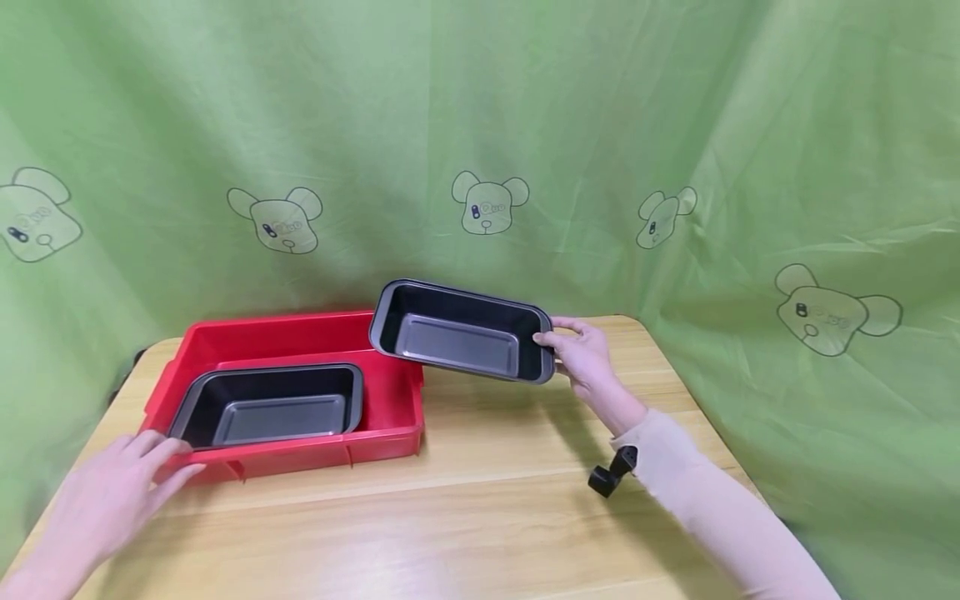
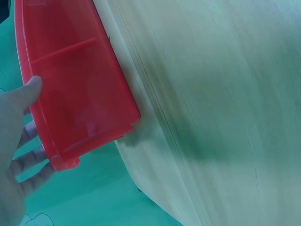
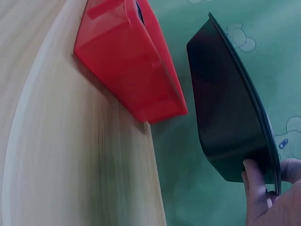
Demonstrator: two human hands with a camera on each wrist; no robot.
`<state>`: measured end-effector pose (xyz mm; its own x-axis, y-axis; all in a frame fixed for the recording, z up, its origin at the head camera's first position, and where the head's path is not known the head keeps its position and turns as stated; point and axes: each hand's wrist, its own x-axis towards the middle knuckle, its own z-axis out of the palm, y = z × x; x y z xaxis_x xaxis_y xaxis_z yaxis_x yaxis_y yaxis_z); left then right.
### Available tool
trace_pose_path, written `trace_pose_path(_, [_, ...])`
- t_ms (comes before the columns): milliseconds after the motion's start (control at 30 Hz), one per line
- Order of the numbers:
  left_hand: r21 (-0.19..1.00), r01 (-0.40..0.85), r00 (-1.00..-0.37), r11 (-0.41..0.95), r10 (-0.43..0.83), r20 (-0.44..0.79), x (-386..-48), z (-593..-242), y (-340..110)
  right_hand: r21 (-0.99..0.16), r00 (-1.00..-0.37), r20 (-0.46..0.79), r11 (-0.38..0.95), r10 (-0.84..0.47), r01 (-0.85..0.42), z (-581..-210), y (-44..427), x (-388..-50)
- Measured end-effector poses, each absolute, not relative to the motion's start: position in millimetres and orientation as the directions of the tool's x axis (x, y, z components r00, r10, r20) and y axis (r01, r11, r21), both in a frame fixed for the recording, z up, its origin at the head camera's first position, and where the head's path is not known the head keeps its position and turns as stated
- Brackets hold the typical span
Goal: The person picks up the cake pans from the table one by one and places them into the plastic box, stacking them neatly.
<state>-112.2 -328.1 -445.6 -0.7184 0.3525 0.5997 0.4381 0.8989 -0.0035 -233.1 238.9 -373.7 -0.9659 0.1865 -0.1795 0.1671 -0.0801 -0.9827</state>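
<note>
My right hand (image 1: 587, 357) pinches the right end of a dark loaf pan (image 1: 457, 340), thumb over the rim and fingers underneath. The pan is raised and tilted, its hollow facing me, and its left end hangs over the red bin's (image 1: 393, 392) right back corner. Inside that bin, on the left, a second dark loaf pan (image 1: 288, 417) sits. My left hand (image 1: 112, 496) holds the bin's front left corner. In the left wrist view the thumb (image 2: 34, 84) rests against the rim and the fingers reach behind it. From the right wrist, the held loaf pan (image 3: 230, 103) shows its underside.
The bin stands on a wooden table (image 1: 465, 500), toward the back left. A green curtain (image 1: 375, 150) with printed bear heads hangs behind and along the sides. A black wrist camera mount (image 1: 613, 471) sticks out from the right sleeve.
</note>
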Motion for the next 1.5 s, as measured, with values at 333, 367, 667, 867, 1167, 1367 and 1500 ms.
trace_pose_path(333, [0.004,0.426,-0.722,0.905,0.338,0.603,-110.7,-445.0,-324.2,-0.982,-0.972,-0.173,-0.101,0.162,0.158,-377.3,214.3,-234.7])
trace_pose_path(367, [0.005,0.425,-0.725,0.905,0.337,0.601,-110.5,-444.7,-324.4,-0.982,-0.972,-0.172,-0.101,0.158,0.157,-377.0,211.5,-234.8])
trace_pose_path(667, [0.010,0.425,-0.734,0.905,0.338,0.588,-109.0,-443.9,-325.8,-0.985,-0.979,-0.160,-0.089,0.130,0.149,-373.6,186.7,-234.7])
trace_pose_path(867, [0.003,0.427,-0.732,0.904,0.344,0.588,-110.4,-444.9,-325.8,-0.985,-0.981,-0.159,-0.092,0.110,0.149,-372.9,171.0,-233.9])
trace_pose_path(1167, [0.009,0.417,-0.751,0.909,0.339,0.566,-109.2,-444.3,-326.3,-0.988,-0.986,-0.144,-0.074,0.078,0.138,-373.3,148.5,-233.5])
trace_pose_path(1367, [0.014,0.410,-0.761,0.912,0.334,0.557,-108.5,-444.4,-326.7,-0.990,-0.989,-0.133,-0.048,0.065,0.131,-372.9,132.7,-231.8])
trace_pose_path(1500, [0.014,0.404,-0.772,0.915,0.332,0.542,-108.3,-444.4,-326.6,-0.992,-0.990,-0.126,-0.038,0.062,0.124,-373.8,123.7,-231.9])
